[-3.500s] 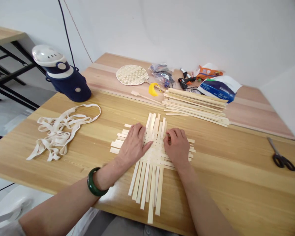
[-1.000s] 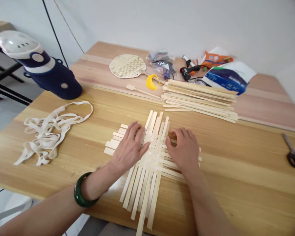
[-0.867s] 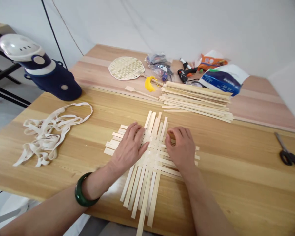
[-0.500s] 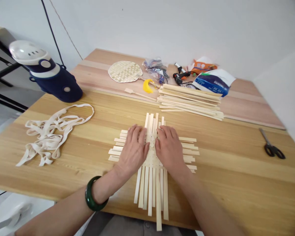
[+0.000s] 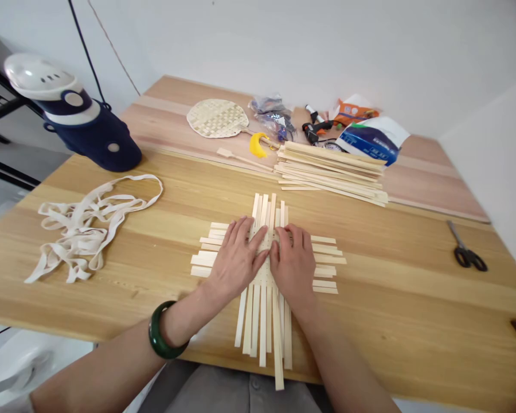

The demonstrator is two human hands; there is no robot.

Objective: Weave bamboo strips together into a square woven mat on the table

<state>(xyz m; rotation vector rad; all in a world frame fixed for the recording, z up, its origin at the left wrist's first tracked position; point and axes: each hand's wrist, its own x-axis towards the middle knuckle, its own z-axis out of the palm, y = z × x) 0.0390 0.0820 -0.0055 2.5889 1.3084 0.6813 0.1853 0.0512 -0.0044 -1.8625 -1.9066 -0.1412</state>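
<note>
A cross-shaped weave of pale bamboo strips point(image 5: 263, 278) lies flat on the wooden table, its loose ends sticking out on all four sides. On the left part of its woven middle rests my left hand point(image 5: 239, 255), palm down with the fingers spread; a dark green bangle point(image 5: 158, 331) circles that wrist. My right hand point(image 5: 293, 261) lies on the right part of the weave, its fingers bent and resting on the strips. Both thumbs are close together over the centre. Much of the woven middle is hidden beneath the hands.
Behind the weave lies a stack of bamboo strips point(image 5: 331, 172). A round woven fan point(image 5: 217, 118), a glue gun point(image 5: 313, 131) and a blue packet point(image 5: 370, 143) are farther back. White fabric tape point(image 5: 86, 223) and a navy bottle point(image 5: 90, 132) stand left, scissors point(image 5: 466, 252) right.
My left hand's index finger and thumb have shifted right, toward the centre of the weave. My right hand's fingers are more bent. The view has tilted slightly.
</note>
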